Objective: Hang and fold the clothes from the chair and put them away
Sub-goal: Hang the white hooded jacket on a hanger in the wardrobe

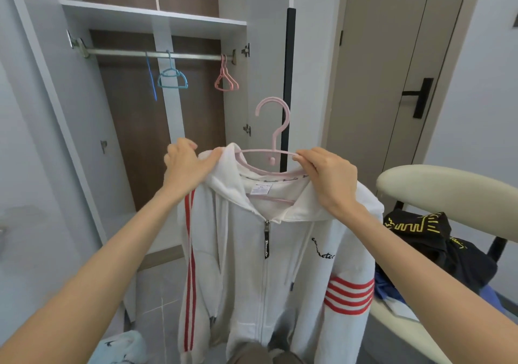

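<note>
Left hand (185, 164) on hoodie (246, 268), right hand (328, 178) on pink hanger (277, 128) (both curled)

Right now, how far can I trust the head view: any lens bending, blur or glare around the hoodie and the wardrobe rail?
Head view: wide-angle bending bows the wardrobe sides toward the borders; the white hoodie and pink hanger at centre are sharp; the lower left corner is smeared; the light is soft and even, with only a faint sheen on the rail and no hard shadows.
</note>
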Tool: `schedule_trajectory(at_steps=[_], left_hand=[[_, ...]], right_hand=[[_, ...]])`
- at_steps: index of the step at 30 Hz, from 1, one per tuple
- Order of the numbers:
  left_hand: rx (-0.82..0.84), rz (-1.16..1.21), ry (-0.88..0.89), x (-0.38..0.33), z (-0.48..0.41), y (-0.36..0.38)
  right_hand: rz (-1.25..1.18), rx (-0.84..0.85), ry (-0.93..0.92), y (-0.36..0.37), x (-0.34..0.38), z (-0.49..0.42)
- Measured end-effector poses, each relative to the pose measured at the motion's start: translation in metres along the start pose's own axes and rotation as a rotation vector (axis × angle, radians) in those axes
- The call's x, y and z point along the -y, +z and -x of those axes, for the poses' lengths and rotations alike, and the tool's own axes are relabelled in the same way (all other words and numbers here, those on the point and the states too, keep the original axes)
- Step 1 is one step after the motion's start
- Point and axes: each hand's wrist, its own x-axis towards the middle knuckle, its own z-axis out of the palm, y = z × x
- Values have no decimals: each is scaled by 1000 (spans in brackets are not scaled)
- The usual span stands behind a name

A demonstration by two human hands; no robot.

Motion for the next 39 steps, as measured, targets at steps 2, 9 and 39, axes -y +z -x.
schedule_trajectory(at_steps=[2, 9, 39], left_hand=[[107, 318, -281, 1, 5, 3], [247, 1097, -558, -8, 2, -2], [147, -299, 808, -59, 21, -31]], right_hand=[[0, -30, 30, -2, 1, -4], [9, -65, 37, -10, 4, -12], [-168, -77, -62, -17, 31, -21]])
